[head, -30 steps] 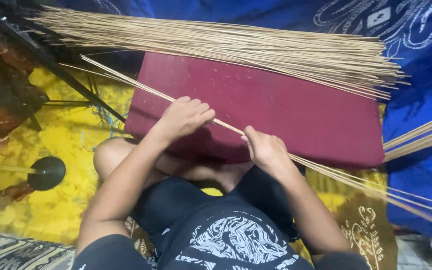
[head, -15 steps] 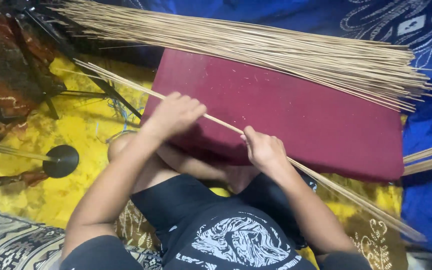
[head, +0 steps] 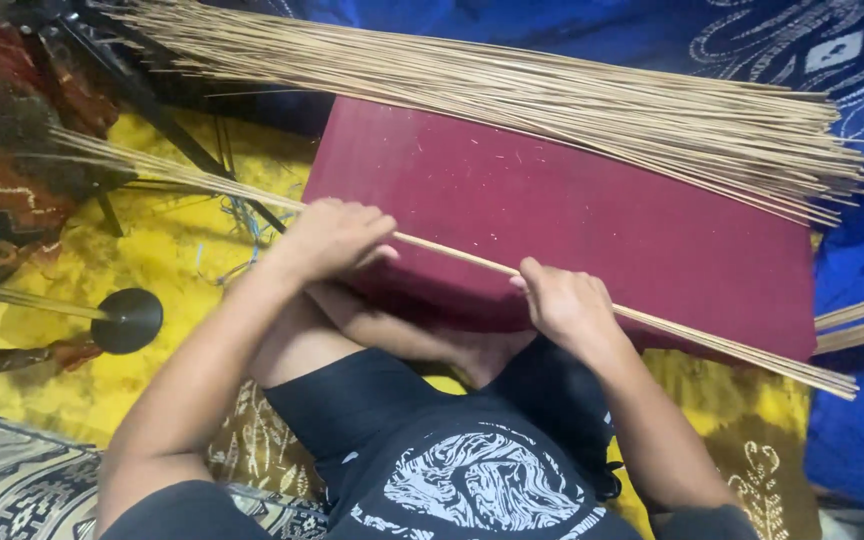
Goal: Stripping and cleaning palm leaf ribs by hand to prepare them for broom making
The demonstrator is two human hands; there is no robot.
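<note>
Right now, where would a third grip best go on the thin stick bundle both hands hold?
On the bare span of the thin stick bundle between the left hand and right hand, probably from above. It lies nearly flat over the maroon cushion; the free ends splay.

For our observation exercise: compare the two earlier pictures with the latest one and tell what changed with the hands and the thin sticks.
The small bunch of thin tan sticks slid toward the person's left, leaving less sticking out on the right. The left hand and right hand kept their grip. The dark red rectangular cushion and the large pile of thin tan sticks stayed put.
</note>
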